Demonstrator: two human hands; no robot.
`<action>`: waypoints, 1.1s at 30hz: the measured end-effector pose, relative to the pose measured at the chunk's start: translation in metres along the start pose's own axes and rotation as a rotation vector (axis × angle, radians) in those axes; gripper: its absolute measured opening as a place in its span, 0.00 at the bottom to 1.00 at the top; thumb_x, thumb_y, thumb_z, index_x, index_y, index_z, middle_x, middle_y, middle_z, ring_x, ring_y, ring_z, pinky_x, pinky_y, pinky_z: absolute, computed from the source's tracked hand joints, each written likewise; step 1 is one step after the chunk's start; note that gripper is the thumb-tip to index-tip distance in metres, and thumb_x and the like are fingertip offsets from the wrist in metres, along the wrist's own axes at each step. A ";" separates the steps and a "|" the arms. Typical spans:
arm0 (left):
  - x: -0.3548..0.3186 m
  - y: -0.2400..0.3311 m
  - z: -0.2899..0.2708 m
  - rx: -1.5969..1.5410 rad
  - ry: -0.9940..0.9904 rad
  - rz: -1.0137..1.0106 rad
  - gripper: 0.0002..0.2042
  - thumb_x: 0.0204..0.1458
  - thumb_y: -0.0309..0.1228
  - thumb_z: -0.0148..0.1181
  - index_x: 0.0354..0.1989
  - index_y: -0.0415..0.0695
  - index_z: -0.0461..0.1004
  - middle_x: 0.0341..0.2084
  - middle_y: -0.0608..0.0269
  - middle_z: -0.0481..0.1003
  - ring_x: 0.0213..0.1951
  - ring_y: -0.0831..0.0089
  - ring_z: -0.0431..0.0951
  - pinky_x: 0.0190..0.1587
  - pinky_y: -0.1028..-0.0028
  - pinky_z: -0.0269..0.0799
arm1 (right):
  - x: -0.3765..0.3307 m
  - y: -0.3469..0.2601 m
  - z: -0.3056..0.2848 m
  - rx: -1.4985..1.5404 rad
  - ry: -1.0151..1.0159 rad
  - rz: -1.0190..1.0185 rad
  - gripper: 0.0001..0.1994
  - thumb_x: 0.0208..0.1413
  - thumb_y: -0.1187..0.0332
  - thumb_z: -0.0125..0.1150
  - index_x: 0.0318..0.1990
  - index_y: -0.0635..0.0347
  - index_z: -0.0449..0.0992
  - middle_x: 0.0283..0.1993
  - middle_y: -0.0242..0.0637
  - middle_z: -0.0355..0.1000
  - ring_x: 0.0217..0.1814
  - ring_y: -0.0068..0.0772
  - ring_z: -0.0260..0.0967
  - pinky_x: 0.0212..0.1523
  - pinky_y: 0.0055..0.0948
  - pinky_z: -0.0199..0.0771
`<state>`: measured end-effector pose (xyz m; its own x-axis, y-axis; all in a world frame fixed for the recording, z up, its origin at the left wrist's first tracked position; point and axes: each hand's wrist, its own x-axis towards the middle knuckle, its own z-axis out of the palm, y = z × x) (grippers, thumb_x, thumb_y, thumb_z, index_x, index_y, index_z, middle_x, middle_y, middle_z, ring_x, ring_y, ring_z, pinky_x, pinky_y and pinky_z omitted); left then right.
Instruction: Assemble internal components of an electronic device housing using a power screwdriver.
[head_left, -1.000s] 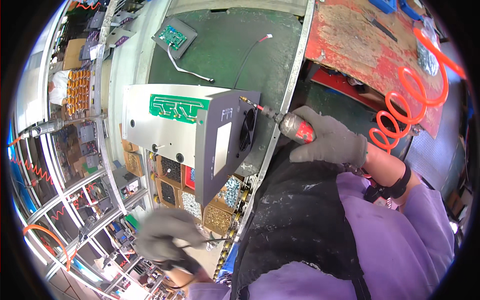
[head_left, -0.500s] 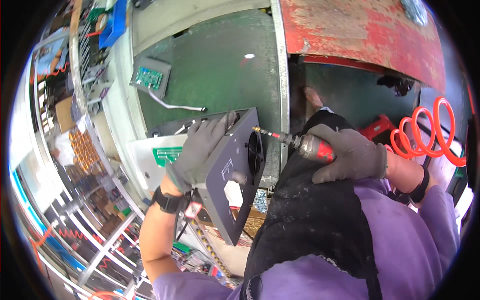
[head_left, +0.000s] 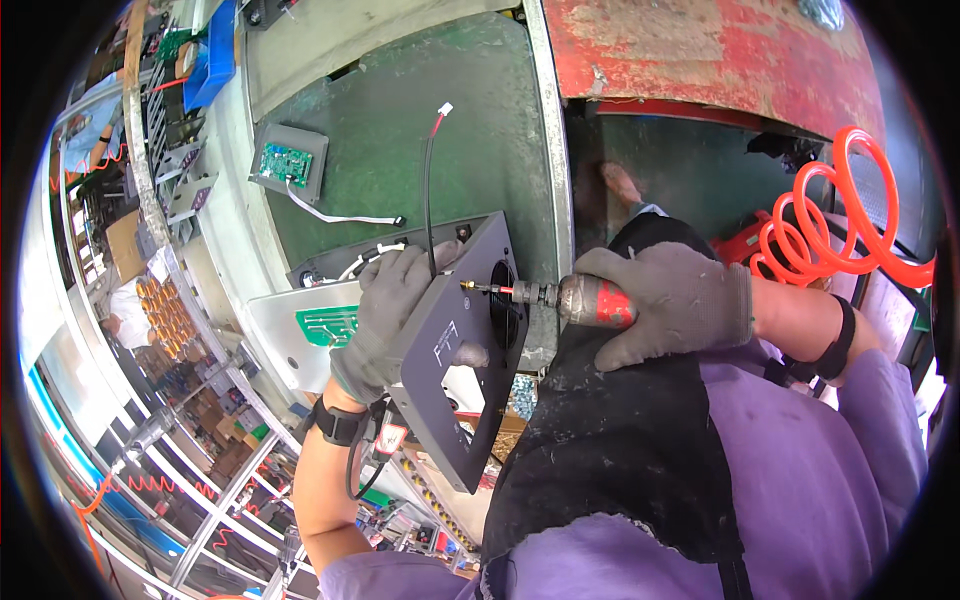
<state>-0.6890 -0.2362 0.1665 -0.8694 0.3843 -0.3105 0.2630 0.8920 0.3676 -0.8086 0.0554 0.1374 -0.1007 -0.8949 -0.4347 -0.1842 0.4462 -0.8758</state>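
1. I see my left hand (head_left: 392, 312), in a grey knit glove, grasping the dark grey sheet-metal panel (head_left: 455, 355) along its upper left edge, fingers curled over the rim and thumb pressed on the panel face.
2. The panel stands tilted on edge against the silver metal enclosure (head_left: 290, 335), at the front edge of the green workbench mat (head_left: 400, 130). It has a round fan opening (head_left: 503, 305) near its upper right corner.
3. My right hand (head_left: 672, 300), also in a grey glove, is clenched around the red-bodied pneumatic screwdriver (head_left: 585, 300), held roughly level.
4. The screwdriver bit (head_left: 485, 289) points left and touches the panel just beside the fan opening; I cannot tell whether a screw sits on the tip.
5. An orange coiled air hose (head_left: 835, 225) loops to the right, above my right forearm.
6. A green circuit board (head_left: 328, 325) lies on the enclosure, just left of my left hand.
7. A black-and-red lead with a white plug (head_left: 432, 165) rises from behind the panel over the mat.
8. A small grey tray carrying a green board (head_left: 288, 163) lies further back on the mat, well apart from the panel, with a white cable (head_left: 340, 213) trailing from it.
9. A black wristband (head_left: 338, 425) sits on my left wrist.
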 end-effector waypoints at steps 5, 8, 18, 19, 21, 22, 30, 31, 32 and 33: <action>0.001 -0.004 0.002 -0.049 -0.007 0.009 0.52 0.25 0.68 0.63 0.55 0.37 0.65 0.37 0.56 0.69 0.40 0.59 0.70 0.43 0.60 0.61 | 0.004 -0.003 -0.010 -0.271 0.066 -0.136 0.30 0.47 0.50 0.63 0.50 0.61 0.60 0.23 0.49 0.70 0.28 0.55 0.71 0.35 0.49 0.67; 0.001 -0.005 0.002 -0.102 -0.037 -0.057 0.53 0.24 0.67 0.65 0.56 0.36 0.64 0.36 0.56 0.69 0.40 0.59 0.70 0.43 0.61 0.61 | 0.006 -0.010 -0.014 -0.472 0.125 -0.176 0.31 0.45 0.53 0.66 0.52 0.60 0.61 0.24 0.47 0.68 0.26 0.52 0.69 0.30 0.44 0.67; -0.005 -0.008 -0.003 -0.195 -0.075 -0.048 0.43 0.32 0.60 0.67 0.55 0.41 0.67 0.51 0.52 0.66 0.52 0.54 0.67 0.53 0.58 0.62 | 0.010 -0.024 -0.022 -0.632 0.058 -0.124 0.35 0.42 0.52 0.67 0.55 0.58 0.59 0.24 0.48 0.68 0.26 0.51 0.69 0.28 0.43 0.67; -0.004 -0.010 -0.007 -0.307 -0.055 -0.038 0.45 0.34 0.59 0.67 0.57 0.40 0.64 0.46 0.52 0.68 0.50 0.57 0.68 0.53 0.61 0.61 | 0.008 -0.024 -0.027 -0.540 0.061 -0.117 0.38 0.39 0.52 0.70 0.56 0.57 0.59 0.25 0.49 0.69 0.28 0.53 0.70 0.29 0.43 0.67; -0.005 -0.016 -0.016 -0.541 -0.024 -0.107 0.37 0.41 0.54 0.65 0.55 0.40 0.66 0.46 0.52 0.68 0.51 0.58 0.68 0.54 0.62 0.62 | 0.003 -0.022 -0.039 -0.466 0.048 -0.128 0.40 0.36 0.53 0.72 0.57 0.56 0.58 0.26 0.49 0.70 0.30 0.55 0.70 0.30 0.44 0.68; -0.005 -0.018 -0.020 -0.753 -0.018 -0.150 0.30 0.47 0.49 0.62 0.53 0.40 0.68 0.47 0.52 0.68 0.51 0.60 0.68 0.54 0.64 0.62 | -0.001 -0.019 -0.048 -0.384 0.050 -0.049 0.42 0.35 0.52 0.73 0.58 0.56 0.58 0.29 0.50 0.71 0.33 0.56 0.71 0.36 0.43 0.69; 0.002 -0.003 -0.011 -1.148 0.090 -0.418 0.14 0.56 0.35 0.55 0.44 0.37 0.73 0.39 0.61 0.73 0.42 0.73 0.71 0.47 0.74 0.66 | -0.004 0.068 -0.112 -0.088 0.444 0.198 0.31 0.41 0.61 0.70 0.53 0.55 0.64 0.39 0.50 0.72 0.45 0.48 0.72 0.45 0.34 0.69; 0.003 -0.003 -0.010 -1.144 0.080 -0.450 0.14 0.56 0.35 0.55 0.44 0.37 0.73 0.39 0.61 0.73 0.42 0.73 0.71 0.47 0.74 0.66 | -0.001 0.084 -0.121 -0.069 0.426 0.159 0.31 0.41 0.61 0.70 0.53 0.55 0.64 0.39 0.50 0.72 0.45 0.48 0.72 0.45 0.34 0.69; 0.004 -0.003 -0.008 -1.112 0.182 -0.549 0.13 0.56 0.36 0.55 0.41 0.38 0.74 0.36 0.62 0.74 0.40 0.73 0.73 0.45 0.73 0.67 | 0.004 0.101 -0.132 -0.082 0.461 0.212 0.29 0.44 0.59 0.68 0.53 0.55 0.64 0.40 0.50 0.72 0.46 0.48 0.71 0.46 0.35 0.68; 0.004 -0.003 -0.007 -1.075 0.290 -0.642 0.13 0.56 0.37 0.56 0.39 0.39 0.75 0.33 0.62 0.76 0.38 0.74 0.74 0.43 0.72 0.69 | 0.007 0.117 -0.143 -0.093 0.498 0.286 0.27 0.47 0.58 0.66 0.53 0.54 0.64 0.41 0.51 0.72 0.47 0.48 0.71 0.47 0.35 0.67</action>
<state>-0.6959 -0.2393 0.1703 -0.8085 -0.2269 -0.5430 -0.5847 0.2055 0.7848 -0.9702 0.1021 0.0618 -0.6026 -0.6373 -0.4804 -0.1649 0.6884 -0.7063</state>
